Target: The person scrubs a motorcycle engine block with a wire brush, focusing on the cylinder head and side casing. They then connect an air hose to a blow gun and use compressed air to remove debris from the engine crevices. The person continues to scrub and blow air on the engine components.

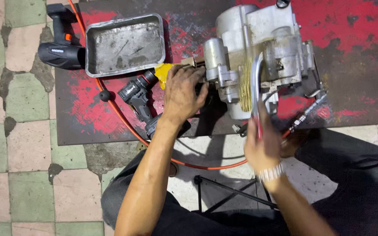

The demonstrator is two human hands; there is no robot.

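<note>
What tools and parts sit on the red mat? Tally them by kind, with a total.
Power drills: 2
Metal trays: 1
Engine blocks: 1
Wire brushes: 1
Orange hoses: 1
Total: 6

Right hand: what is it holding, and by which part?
The right hand grips a wire brush by the lower end of its curved metal handle; the bristles rest against the engine casing.

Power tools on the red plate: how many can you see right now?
2. One black power tool lies at the far left edge beside the metal tray. A second black drill lies just below the tray, next to the left hand. Others may be hidden behind the engine.
</note>
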